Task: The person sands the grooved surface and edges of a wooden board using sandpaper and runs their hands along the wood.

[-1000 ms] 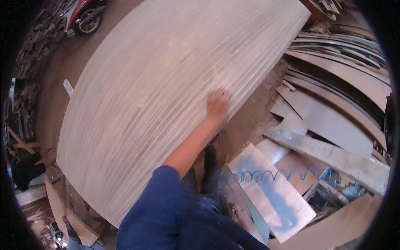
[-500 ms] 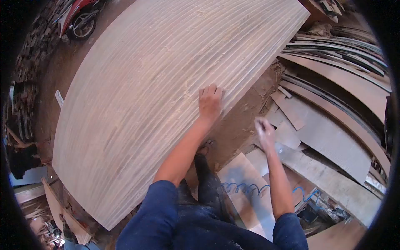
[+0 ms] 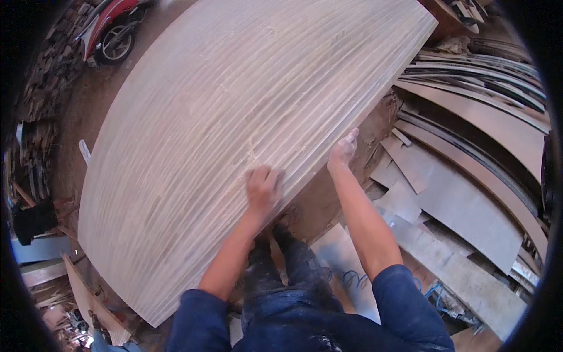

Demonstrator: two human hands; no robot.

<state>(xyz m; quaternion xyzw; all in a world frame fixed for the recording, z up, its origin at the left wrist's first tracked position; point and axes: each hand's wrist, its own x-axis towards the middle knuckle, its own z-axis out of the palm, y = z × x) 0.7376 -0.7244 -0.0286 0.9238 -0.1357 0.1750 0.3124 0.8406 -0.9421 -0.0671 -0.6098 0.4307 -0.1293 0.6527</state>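
A large curved-edged wooden panel (image 3: 193, 135) of narrow strips, with pale putty-like streaks, fills the left and middle of the view. My left hand (image 3: 264, 189) rests on its surface close to the near edge, fingers bent and a little apart, slightly blurred, with nothing visible in it. Beside the panel's right edge is my right hand (image 3: 343, 148), its fingers curled together and dusted white. Whether it holds something is hidden.
Sheet offcuts (image 3: 469, 202) and curved strips (image 3: 481, 88) lie stacked at right. A long plank (image 3: 469, 281) and a blue coiled hose (image 3: 355, 278) are lower right. Back left stands a red motorbike (image 3: 114, 38). A person's sleeve (image 3: 108, 343) shows at bottom left.
My left hand has slid down and left over the panel. My right hand, out of view at first, came in over the offcuts and moved up-left to the panel's edge.
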